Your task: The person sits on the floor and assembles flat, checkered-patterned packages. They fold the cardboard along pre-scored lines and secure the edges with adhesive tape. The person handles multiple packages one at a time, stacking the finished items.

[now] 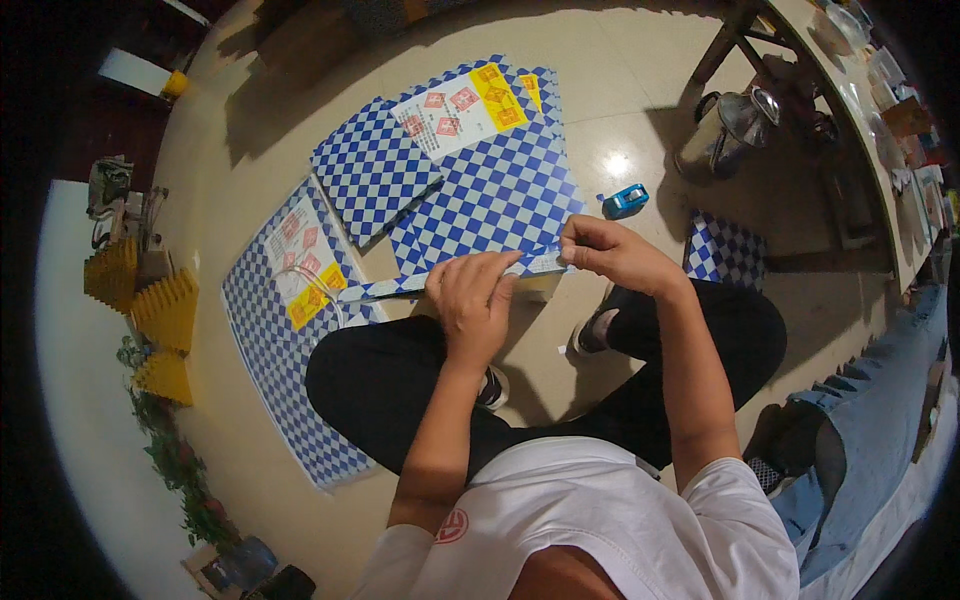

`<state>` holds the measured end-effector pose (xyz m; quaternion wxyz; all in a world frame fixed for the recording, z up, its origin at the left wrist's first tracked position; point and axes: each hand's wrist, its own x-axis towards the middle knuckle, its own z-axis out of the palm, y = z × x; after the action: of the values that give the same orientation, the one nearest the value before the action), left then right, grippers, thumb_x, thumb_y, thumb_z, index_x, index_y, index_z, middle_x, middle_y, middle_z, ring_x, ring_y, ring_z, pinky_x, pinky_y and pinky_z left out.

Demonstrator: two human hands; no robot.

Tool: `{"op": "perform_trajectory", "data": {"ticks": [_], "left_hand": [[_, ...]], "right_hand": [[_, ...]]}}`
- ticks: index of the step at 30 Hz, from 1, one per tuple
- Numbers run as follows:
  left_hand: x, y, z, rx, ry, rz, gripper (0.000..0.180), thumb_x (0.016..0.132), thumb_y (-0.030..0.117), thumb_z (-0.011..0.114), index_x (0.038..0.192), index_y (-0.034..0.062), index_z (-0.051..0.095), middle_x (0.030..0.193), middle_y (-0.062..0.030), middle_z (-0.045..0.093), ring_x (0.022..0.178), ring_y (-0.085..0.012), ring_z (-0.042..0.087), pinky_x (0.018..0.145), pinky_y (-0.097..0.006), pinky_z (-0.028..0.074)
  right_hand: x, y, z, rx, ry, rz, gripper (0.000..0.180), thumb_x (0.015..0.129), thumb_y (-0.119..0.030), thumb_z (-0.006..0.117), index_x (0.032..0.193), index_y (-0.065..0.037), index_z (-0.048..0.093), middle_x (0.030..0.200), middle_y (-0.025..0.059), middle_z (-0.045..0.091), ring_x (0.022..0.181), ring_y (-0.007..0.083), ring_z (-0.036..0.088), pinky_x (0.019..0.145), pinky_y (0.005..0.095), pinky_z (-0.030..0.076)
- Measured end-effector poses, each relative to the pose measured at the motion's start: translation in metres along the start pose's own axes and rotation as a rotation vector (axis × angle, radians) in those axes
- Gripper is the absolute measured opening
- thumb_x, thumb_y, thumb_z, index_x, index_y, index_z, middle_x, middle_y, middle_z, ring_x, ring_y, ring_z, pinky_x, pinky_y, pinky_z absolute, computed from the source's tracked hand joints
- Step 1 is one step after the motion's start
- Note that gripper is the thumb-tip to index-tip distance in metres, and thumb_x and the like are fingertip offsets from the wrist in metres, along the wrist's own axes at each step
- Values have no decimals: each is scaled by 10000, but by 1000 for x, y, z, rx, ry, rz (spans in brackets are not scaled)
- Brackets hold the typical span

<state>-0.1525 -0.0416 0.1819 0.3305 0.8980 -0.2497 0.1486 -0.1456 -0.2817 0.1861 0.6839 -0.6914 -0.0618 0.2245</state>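
Note:
A large blue-and-white checkered sheet [500,205] stands up in front of my knees, its narrow near edge running left to right between my hands. My left hand [468,300] grips that edge near its middle, fingers over the top and thumb on the near side. At the edge's right end, my right hand [622,255] pinches the corner between thumb and fingers; whether a strip of tape is in the pinch is too small to tell. A smaller folded checkered piece [375,165] overlaps it at the left. Pale string [322,285] trails by the edge's left end.
On the floor lie another checkered sheet [275,370] at left, a blue tape dispenser [626,202] and a checkered piece [722,250] beside my right knee. A metal kettle [728,135] stands near the wooden table [850,75]. Yellow ridged pieces [165,310] and plants [185,475] line the left.

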Motion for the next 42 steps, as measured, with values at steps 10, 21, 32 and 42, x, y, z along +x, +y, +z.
{"op": "perform_trajectory", "data": {"ticks": [10,21,32,42], "left_hand": [[-1,1,-3,15,0,-2,215,934,229,624,1115,154,712,1060,-17,693,1040,-217,591,1010,-418,306],[0,3,-3,4,-3,24,218,943,224,620,1123,142,712,1061,-24,694,1048,-217,584,1016,-408,303],[-1,2,2,40,6,28,210,924,202,638,1113,145,710,1047,-21,681,1040,-210,582,1017,-405,301],[-2,3,3,62,15,-14,201,940,221,617,1098,142,713,1034,-22,681,1025,-223,579,1001,-407,298]], "right_hand": [[-2,-16,5,-344,87,66,298,940,-301,671,892,-23,573,759,55,580,725,155,533,668,327,449],[9,-3,-9,-297,-43,116,331,908,-367,706,890,-49,615,733,26,568,671,149,506,606,317,436],[3,29,1,137,33,67,308,927,-375,710,948,-93,588,764,-38,512,662,78,427,590,238,359],[15,70,16,324,107,13,305,910,-353,726,1035,-96,620,797,-53,517,666,68,414,578,227,348]]}}
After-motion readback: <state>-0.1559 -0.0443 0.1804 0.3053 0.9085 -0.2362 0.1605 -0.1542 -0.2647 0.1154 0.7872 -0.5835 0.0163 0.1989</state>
